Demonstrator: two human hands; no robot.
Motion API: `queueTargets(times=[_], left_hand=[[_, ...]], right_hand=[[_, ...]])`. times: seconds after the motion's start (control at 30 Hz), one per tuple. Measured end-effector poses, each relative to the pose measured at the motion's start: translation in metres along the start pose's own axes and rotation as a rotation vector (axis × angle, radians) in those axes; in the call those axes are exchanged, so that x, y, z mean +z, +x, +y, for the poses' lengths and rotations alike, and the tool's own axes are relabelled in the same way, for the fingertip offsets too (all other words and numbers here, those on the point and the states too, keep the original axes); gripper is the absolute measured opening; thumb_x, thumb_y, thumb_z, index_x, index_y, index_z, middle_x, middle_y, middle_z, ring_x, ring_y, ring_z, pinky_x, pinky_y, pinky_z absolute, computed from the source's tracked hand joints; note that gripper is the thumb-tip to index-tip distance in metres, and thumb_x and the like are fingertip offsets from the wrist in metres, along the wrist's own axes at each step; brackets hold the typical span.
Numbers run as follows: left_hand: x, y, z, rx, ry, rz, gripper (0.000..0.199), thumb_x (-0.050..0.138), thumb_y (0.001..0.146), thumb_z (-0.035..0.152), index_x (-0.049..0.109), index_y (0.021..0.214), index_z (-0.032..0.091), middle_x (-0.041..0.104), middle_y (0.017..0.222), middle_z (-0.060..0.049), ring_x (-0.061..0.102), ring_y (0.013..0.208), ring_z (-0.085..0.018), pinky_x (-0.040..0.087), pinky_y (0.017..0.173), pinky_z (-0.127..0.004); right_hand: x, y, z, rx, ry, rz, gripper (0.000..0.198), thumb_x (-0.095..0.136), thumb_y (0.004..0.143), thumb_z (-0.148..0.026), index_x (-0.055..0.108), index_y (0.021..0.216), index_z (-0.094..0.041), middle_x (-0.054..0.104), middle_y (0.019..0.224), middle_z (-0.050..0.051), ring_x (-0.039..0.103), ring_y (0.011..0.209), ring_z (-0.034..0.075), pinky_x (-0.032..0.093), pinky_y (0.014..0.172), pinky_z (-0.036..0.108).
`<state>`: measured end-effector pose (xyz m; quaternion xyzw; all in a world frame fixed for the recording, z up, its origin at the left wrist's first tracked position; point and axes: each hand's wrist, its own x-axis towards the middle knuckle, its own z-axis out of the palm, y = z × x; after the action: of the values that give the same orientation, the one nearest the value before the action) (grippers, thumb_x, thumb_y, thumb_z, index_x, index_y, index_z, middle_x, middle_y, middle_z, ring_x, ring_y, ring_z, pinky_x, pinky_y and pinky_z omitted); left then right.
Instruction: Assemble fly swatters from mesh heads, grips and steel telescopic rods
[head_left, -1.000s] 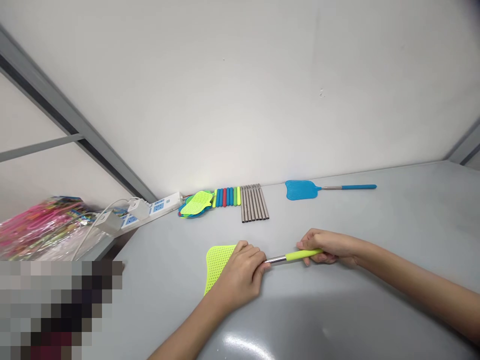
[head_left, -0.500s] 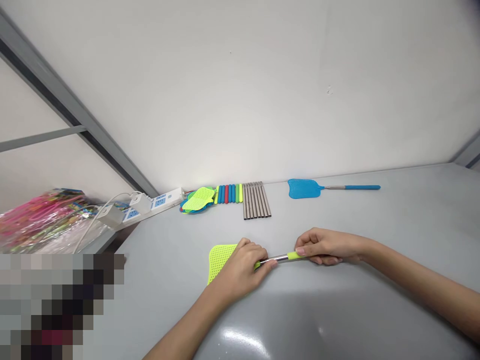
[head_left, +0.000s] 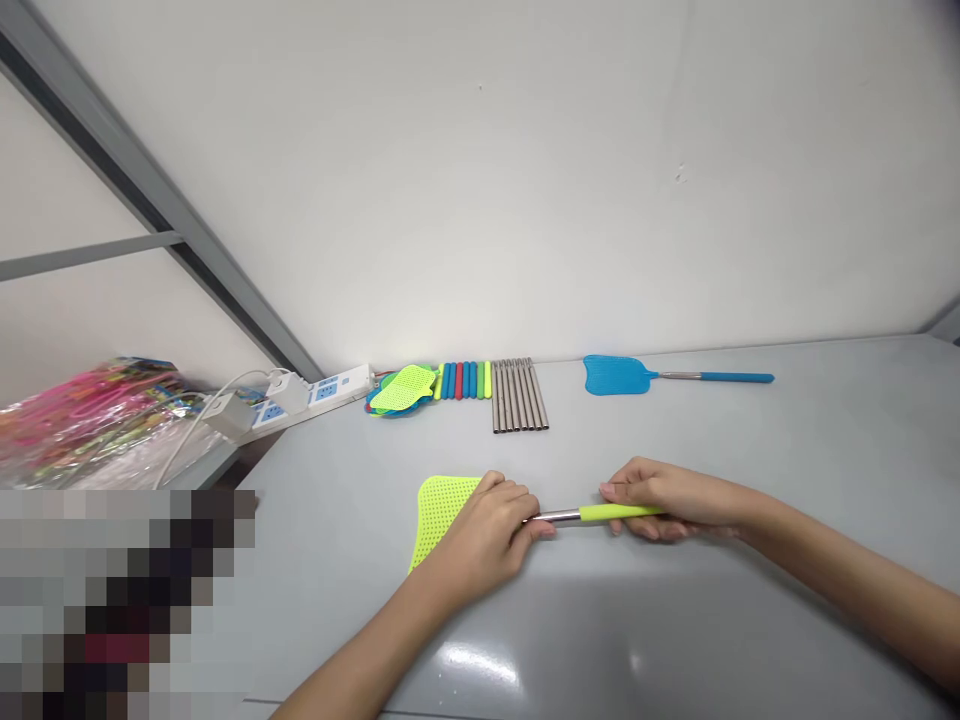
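Note:
A yellow-green fly swatter point(head_left: 442, 505) with a perforated head lies low over the table in front of me. My left hand point(head_left: 499, 520) is closed round its neck, hiding where the head joins the metal rod point(head_left: 559, 516). Along the yellow-green handle point(head_left: 619, 512), my right hand point(head_left: 660, 498) is loosely curled, fingers above and below it; the handle's end disappears into the palm. Behind them, a blue fly swatter point(head_left: 619, 375) with a metal rod and blue handle lies near the wall.
By the wall lie a pile of swatter heads point(head_left: 405, 390), a row of coloured handles point(head_left: 460, 381) and several metal rods point(head_left: 520, 397). A white power strip point(head_left: 337, 388) with plugged-in chargers is to their left. Plastic-wrapped colourful goods point(head_left: 90, 420) sit at far left.
My right hand has loosened and shifted slightly right along the handle, so more of the yellow-green handle shows. The left hand keeps its hold. The view has tilted slightly.

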<state>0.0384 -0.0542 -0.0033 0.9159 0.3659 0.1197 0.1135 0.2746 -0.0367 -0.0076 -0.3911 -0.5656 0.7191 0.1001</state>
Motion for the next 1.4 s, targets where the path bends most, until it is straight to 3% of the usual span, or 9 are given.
queueTargets(times=[0.13,0.23,0.37,0.57,0.67,0.8,1.0,1.13,1.4], left_hand=[[-0.001,-0.003,0.000,0.023,0.057,0.017,0.028,0.032,0.088,0.029,0.045,0.066,0.016,0.051,0.063,0.001,0.041,0.061,-0.012,0.030,0.069,-0.029],[-0.003,-0.003,0.000,0.026,0.027,0.015,0.021,0.032,0.088,0.026,0.049,0.078,0.017,0.055,0.070,0.000,0.044,0.065,-0.013,0.029,0.071,-0.030],[-0.005,-0.001,0.002,-0.005,-0.060,-0.015,0.018,0.031,0.087,0.018,0.049,0.086,0.019,0.058,0.077,0.001,0.047,0.069,-0.013,0.028,0.073,-0.031],[-0.005,0.000,0.005,-0.039,-0.129,-0.027,0.019,0.032,0.087,0.018,0.051,0.083,0.020,0.058,0.074,0.001,0.048,0.068,-0.013,0.030,0.072,-0.030],[-0.003,0.000,0.006,-0.030,-0.115,-0.018,0.017,0.035,0.086,0.018,0.051,0.082,0.019,0.059,0.073,0.001,0.048,0.068,-0.013,0.030,0.072,-0.030],[0.000,-0.002,0.008,0.007,-0.070,0.000,0.018,0.035,0.086,0.018,0.052,0.083,0.018,0.057,0.069,0.001,0.046,0.064,-0.012,0.030,0.073,-0.030],[0.001,-0.006,0.010,0.081,-0.036,0.055,0.023,0.031,0.087,0.019,0.054,0.085,0.018,0.057,0.067,0.001,0.042,0.062,-0.011,0.028,0.075,-0.030],[-0.001,-0.005,0.009,0.096,-0.029,0.095,0.024,0.031,0.087,0.017,0.055,0.084,0.018,0.059,0.066,0.001,0.041,0.061,-0.011,0.028,0.074,-0.031],[-0.007,-0.001,0.010,0.017,-0.036,0.013,0.025,0.031,0.088,0.022,0.055,0.081,0.019,0.056,0.062,0.002,0.045,0.061,-0.012,0.029,0.074,-0.030]], right_hand=[[0.005,0.002,0.000,0.132,0.163,-0.015,0.037,0.043,0.080,-0.045,0.055,0.070,-0.012,0.033,0.043,-0.008,0.014,0.031,0.000,0.008,0.028,0.016],[0.007,0.002,-0.002,0.114,0.170,-0.022,0.036,0.044,0.080,-0.046,0.055,0.075,-0.013,0.032,0.045,-0.009,0.013,0.033,0.001,0.009,0.030,0.016],[0.011,0.000,-0.006,0.018,-0.029,0.057,0.028,0.054,0.074,-0.044,0.053,0.081,-0.016,0.033,0.046,-0.009,0.020,0.038,0.003,0.014,0.034,0.016],[0.016,-0.001,-0.001,-0.097,-0.448,0.203,0.036,0.048,0.077,-0.047,0.052,0.062,-0.015,0.031,0.050,-0.005,0.026,0.045,0.005,0.020,0.040,0.019],[0.018,-0.003,-0.001,-0.096,-0.520,0.221,0.041,0.044,0.078,-0.050,0.051,0.060,-0.014,0.033,0.050,-0.005,0.026,0.046,0.006,0.020,0.042,0.020],[0.017,-0.006,-0.004,0.013,-0.372,0.090,0.042,0.042,0.079,-0.052,0.055,0.066,-0.013,0.040,0.047,-0.004,0.031,0.041,0.005,0.022,0.039,0.018],[0.012,-0.004,-0.003,0.241,0.144,-0.206,0.038,0.041,0.080,-0.048,0.052,0.068,-0.014,0.029,0.040,-0.008,0.016,0.032,0.003,0.009,0.027,0.016],[0.009,0.002,0.001,0.264,0.329,-0.366,0.035,0.037,0.084,-0.044,0.054,0.076,-0.014,0.029,0.038,-0.009,0.011,0.029,0.003,0.008,0.023,0.015],[0.006,0.000,-0.002,0.166,0.099,-0.220,0.032,0.046,0.081,-0.043,0.058,0.084,-0.013,0.041,0.043,-0.007,0.019,0.029,0.001,0.013,0.027,0.015]])
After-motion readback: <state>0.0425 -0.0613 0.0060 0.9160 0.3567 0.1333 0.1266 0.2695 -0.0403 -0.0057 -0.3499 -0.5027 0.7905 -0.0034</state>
